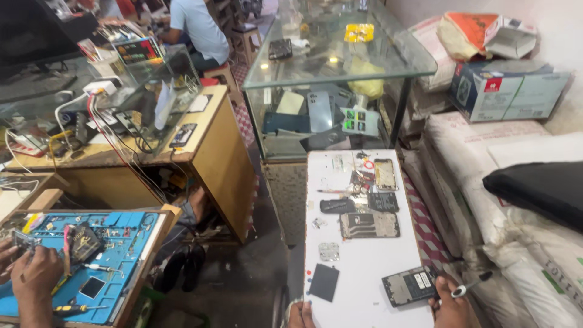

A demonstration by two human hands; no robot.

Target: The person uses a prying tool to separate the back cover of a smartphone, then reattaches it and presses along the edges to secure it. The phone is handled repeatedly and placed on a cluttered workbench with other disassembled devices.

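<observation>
My right hand (452,308) sits at the near right corner of a white table (364,261) and grips a small screwdriver (469,286) that points up and right. Just left of it lies an opened phone body (409,285), touching my thumb. My left hand (300,314) shows only fingertips at the table's near edge, holding nothing; a dark square panel (323,282) lies closest to it. Farther up the table lie a phone frame (369,225), a black back piece (337,206), a small metal plate (328,251) and a phone with a pale screen (385,174).
Another person's hands (30,276) work over a blue repair mat (103,261) at the left. A wooden desk (212,140) with cables stands behind it. A glass display counter (340,54) is ahead, white sacks (486,182) and boxes (504,91) crowd the right. A seated person (197,27) is at the back.
</observation>
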